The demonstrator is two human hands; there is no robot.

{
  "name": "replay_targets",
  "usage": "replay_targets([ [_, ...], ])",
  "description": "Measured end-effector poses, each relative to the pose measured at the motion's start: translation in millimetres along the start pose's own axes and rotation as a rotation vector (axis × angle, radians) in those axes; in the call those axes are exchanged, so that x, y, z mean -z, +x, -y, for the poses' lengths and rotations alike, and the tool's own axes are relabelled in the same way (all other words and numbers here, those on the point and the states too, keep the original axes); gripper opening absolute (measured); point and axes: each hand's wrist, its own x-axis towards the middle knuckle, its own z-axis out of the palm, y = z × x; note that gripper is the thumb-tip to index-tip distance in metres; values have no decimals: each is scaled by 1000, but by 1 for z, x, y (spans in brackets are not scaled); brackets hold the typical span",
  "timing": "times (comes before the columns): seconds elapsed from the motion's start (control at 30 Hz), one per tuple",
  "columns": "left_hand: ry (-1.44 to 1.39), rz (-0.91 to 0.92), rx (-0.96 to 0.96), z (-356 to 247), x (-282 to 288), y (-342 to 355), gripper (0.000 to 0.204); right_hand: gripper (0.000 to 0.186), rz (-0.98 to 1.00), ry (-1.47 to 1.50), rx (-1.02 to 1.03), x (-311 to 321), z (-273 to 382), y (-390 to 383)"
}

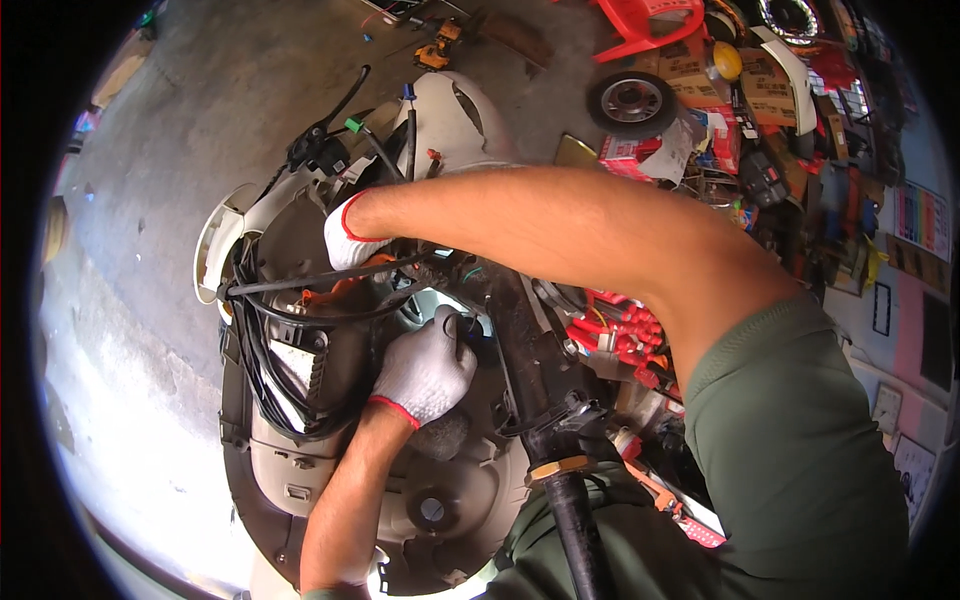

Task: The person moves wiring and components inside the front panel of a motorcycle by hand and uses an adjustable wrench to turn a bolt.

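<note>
Both my hands, in white knit gloves with red cuffs, are inside the opened beige body (275, 450) of a scooter. My left hand (428, 368) is closed beside the black steering column (535, 370), its thumb on top; whatever its fingers hold is hidden. Reaching across from the right, my right hand (348, 238) goes down behind the black cables (330, 282), so its fingers are out of sight. Orange wiring (345, 287) shows just below that hand. A thick bundle of black cables (262, 375) hangs along the left side of the body.
A brass-coloured nut (560, 467) sits on the column close to me. Beyond the scooter lie a yellow power drill (437, 45), a wheel (631, 103) and a red plastic chair (650, 22). Boxes and parts crowd the right side, with red packaged items (625, 330) nearby.
</note>
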Motion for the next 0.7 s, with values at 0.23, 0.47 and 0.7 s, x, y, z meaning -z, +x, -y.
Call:
replay_targets([
  [0.23, -64, -87, 97, 3, 2, -7, 41, 51, -223, 57, -100, 28, 53, -75],
  [0.47, 24, -134, 115, -8, 1, -8, 45, 35, -189, 48, -251, 19, 43, -63],
  [0.7, 96, -167, 106, -7, 0, -9, 45, 32, -188, -12, -198, 22, 46, -61],
])
